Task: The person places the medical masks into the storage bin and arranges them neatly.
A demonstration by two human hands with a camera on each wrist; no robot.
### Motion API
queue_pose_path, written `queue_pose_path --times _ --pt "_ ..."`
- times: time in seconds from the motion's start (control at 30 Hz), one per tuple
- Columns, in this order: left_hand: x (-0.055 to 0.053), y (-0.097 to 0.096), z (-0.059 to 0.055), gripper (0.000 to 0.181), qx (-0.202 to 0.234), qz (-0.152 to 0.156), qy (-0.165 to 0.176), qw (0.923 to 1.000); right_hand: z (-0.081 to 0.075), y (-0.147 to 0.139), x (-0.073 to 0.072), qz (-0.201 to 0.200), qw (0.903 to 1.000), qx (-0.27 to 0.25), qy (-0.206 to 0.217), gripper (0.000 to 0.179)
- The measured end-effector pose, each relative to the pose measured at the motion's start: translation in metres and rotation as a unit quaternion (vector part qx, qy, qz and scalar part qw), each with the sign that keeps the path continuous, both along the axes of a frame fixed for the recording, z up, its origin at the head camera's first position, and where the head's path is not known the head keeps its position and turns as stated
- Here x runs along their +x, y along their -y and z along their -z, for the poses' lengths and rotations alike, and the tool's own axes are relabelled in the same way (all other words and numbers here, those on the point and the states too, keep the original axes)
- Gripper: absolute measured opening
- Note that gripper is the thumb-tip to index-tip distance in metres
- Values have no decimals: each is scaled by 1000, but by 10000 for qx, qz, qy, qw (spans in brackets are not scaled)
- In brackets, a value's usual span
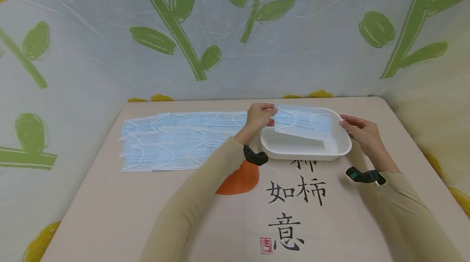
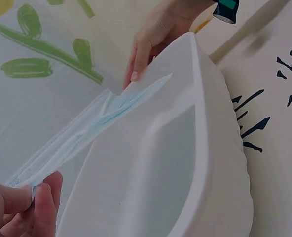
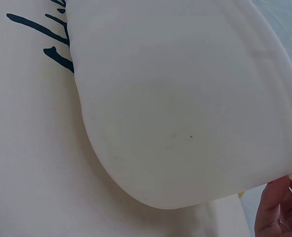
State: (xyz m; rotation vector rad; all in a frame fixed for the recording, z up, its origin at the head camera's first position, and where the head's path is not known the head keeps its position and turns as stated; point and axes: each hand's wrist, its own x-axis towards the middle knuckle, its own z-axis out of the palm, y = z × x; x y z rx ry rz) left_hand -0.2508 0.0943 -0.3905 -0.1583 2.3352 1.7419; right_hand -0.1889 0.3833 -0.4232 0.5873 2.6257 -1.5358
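My left hand (image 1: 259, 116) pinches one end of a light-blue face mask (image 1: 302, 121) with white ear loops. That mask extends to the right over a white oval-cornered tray (image 1: 306, 155). In the left wrist view the thumb and fingers (image 2: 46, 202) grip the mask's near end, and its far end reaches above the tray's inside. At the tray's right end, my right hand (image 1: 365, 133) holds the rim between thumb and fingers. The right wrist view shows the tray's outer wall (image 3: 180, 103) close up, with right-hand fingers (image 3: 273, 205) at its edge.
Several more blue masks (image 1: 165, 141) lie overlapping in rows at the table's left, partly behind my left forearm. The tablecloth (image 1: 121, 209) carries black characters and an orange shape (image 1: 242, 180). A curtain (image 1: 293, 58) with green leaves hangs behind the table.
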Motion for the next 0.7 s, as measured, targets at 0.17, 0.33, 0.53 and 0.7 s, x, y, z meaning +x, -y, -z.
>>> queue_pose_path --times 0.17,0.33,0.53,0.7 --pt "0 -4 2 27 15 60 14 10000 2 0 0 0 10000 45 -40 71" --pt "2 -7 3 27 -39 202 1 9998 3 -1 1 206 9998 -36 -24 66" --pt "4 -11 7 26 146 243 106 9995 0 -2 1 -47 10000 -70 -25 67" --pt "4 -15 11 26 323 253 180 9990 5 -7 -2 85 9998 -177 57 64"
